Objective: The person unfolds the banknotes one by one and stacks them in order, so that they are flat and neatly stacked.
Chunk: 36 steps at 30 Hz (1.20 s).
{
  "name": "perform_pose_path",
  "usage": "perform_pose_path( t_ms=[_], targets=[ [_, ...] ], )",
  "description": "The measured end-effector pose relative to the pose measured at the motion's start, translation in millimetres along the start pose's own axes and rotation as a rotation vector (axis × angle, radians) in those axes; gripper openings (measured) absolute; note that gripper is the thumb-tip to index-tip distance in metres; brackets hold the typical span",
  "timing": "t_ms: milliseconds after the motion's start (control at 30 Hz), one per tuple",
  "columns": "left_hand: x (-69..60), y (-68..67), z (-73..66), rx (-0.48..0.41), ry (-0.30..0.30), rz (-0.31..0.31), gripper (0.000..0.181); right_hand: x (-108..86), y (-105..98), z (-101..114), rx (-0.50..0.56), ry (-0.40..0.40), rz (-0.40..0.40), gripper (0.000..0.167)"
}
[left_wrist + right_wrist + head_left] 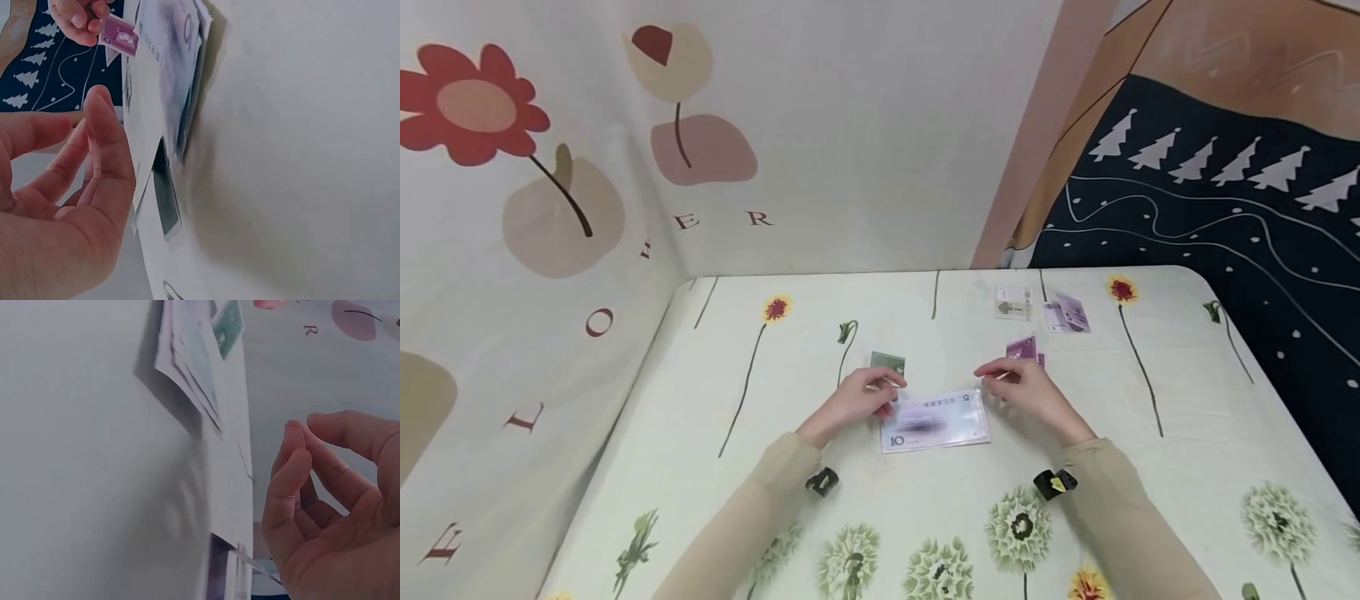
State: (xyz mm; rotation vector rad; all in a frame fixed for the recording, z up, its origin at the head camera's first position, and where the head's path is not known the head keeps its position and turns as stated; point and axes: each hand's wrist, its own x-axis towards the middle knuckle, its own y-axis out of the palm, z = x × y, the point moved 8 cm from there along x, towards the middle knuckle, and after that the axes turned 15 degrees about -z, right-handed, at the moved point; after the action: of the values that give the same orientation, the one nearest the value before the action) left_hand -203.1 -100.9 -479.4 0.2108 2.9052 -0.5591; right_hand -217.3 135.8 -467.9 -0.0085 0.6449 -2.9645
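Observation:
A small stack of pale violet banknotes (951, 425), the top one marked 10, lies on the table between the hands. My left hand (857, 394) hovers at its upper left corner; the left wrist view shows loosely bent fingers (109, 156) with nothing between them. Off the stack's right edge is my right hand (1033, 393). Its thumb and fingers (284, 500) bend toward each other in the right wrist view, holding nothing. Beyond the left hand lies a green banknote (888, 360). A folded magenta banknote (1022, 347) sits just past the right hand, partly covered by it.
Farther back on the right lie a pale olive-grey banknote (1013, 305) and a folded purple banknote (1071, 315). The table carries a flower-printed cloth (700, 533). Printed fabric hangings (850, 167) stand behind and to the left.

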Motion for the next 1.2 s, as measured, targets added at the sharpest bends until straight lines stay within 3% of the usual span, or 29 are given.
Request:
perform_pose_path(
  t_ms=[167,500,900,1200],
  targets=[
    [2.1,1.2,-4.3,-0.037,-0.002,0.005,0.021,4.3,-17,6,0.007,-0.019,-0.048,0.026],
    [13.6,9.8,-13.9,-0.097,0.015,0.027,0.023,10.2,-55,4,0.011,0.026,-0.139,0.029],
    [29.4,22.5,-29.3,-0.161,-0.003,0.073,0.026,16.6,-89,-4,-0.062,0.063,-0.184,0.035],
    [34.8,32.0,-31.8,-0.201,-0.043,0.098,0.027,26.7,-109,-25,-0.161,0.084,-0.228,0.037]
  ],
)
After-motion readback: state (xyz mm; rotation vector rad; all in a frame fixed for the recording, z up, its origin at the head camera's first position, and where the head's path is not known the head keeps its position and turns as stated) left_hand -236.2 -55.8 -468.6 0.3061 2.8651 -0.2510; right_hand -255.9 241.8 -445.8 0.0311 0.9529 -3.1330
